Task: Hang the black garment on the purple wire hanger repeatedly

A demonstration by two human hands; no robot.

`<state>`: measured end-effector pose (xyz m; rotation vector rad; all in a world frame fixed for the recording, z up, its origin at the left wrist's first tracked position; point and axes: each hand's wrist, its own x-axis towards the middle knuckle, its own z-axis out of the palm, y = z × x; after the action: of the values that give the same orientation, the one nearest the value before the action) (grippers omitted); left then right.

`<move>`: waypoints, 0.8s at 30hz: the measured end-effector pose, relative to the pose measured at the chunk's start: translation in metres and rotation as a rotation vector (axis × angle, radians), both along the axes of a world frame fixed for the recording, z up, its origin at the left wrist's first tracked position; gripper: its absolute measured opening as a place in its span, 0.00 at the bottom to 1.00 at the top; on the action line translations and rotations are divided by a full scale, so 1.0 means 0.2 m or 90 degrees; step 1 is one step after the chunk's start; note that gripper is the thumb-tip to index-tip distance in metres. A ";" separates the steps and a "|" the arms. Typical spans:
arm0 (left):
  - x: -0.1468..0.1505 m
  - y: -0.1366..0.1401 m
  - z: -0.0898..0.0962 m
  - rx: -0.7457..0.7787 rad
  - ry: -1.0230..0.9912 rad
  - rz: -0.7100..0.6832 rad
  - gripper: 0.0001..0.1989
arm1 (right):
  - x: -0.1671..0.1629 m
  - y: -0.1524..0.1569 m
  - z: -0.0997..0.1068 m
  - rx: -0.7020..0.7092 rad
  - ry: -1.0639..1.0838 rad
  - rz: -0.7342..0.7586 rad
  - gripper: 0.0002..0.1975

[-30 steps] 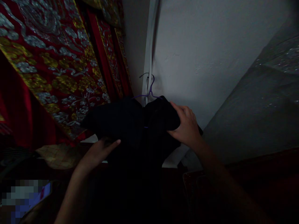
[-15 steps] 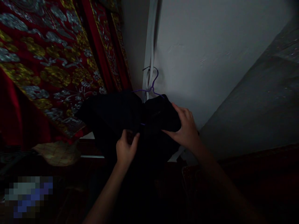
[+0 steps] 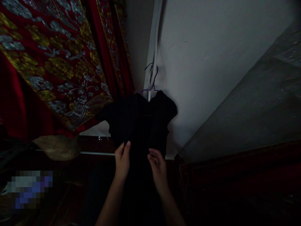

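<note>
I see the black short-sleeved top (image 3: 138, 125) in the middle of the frame. It is already on a purple hanger (image 3: 153, 86), which hangs by a white strap (image 3: 156, 34). Low in the middle, the left hand (image 3: 122, 161) seems to pinch the top's front edge. Just right of it, the right hand (image 3: 159, 168) has bent fingers near its thumb; I can't tell if it holds cloth. It's too dark to tell what is left.

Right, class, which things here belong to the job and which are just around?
Job:
dark garment
purple hanger bearing it
left hand and right hand, at the garment

Just around:
red embroidered cloth, hanging at left
tan checked bundle, below that cloth
</note>
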<state>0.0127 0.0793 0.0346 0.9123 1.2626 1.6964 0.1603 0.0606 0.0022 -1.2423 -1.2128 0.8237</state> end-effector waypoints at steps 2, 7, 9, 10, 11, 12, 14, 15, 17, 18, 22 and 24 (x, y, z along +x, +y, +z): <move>0.01 -0.06 -0.04 -0.024 -0.043 -0.025 0.21 | -0.09 -0.06 -0.11 -0.106 0.076 0.053 0.16; 0.00 -0.19 -0.08 -0.058 -0.084 -0.046 0.20 | -0.15 -0.05 -0.06 -0.125 0.131 0.138 0.17; 0.00 -0.23 -0.07 -0.073 -0.089 -0.038 0.20 | -0.14 -0.03 -0.02 -0.123 0.139 0.161 0.15; 0.00 -0.24 -0.06 -0.078 -0.091 -0.040 0.20 | -0.14 -0.02 -0.01 -0.126 0.144 0.163 0.14; 0.00 -0.25 -0.05 -0.080 -0.094 -0.042 0.20 | -0.13 -0.03 0.00 -0.130 0.148 0.159 0.13; 0.00 -0.26 -0.05 -0.082 -0.095 -0.045 0.20 | -0.13 -0.03 0.01 -0.135 0.149 0.154 0.14; -0.01 -0.27 -0.03 -0.083 -0.091 -0.039 0.20 | -0.13 -0.05 0.02 -0.138 0.145 0.148 0.16; -0.01 -0.28 -0.03 -0.085 -0.087 -0.030 0.20 | -0.13 -0.06 0.02 -0.134 0.140 0.154 0.18; -0.02 -0.28 -0.02 -0.071 -0.090 -0.017 0.18 | -0.11 -0.07 0.03 -0.126 0.129 0.175 0.20; -0.02 -0.28 -0.01 -0.049 -0.097 -0.016 0.16 | -0.10 -0.08 0.04 -0.122 0.124 0.184 0.20; -0.01 -0.24 -0.05 0.002 -0.036 -0.052 0.11 | -0.06 -0.06 0.06 -0.113 0.105 0.199 0.18; 0.01 -0.22 -0.10 -0.040 0.054 -0.101 0.11 | -0.05 -0.05 0.07 -0.121 0.116 0.201 0.18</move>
<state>0.0154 0.0349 0.0155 1.0285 1.2575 1.5006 0.1497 0.0496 0.0167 -1.1114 -1.2191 1.2825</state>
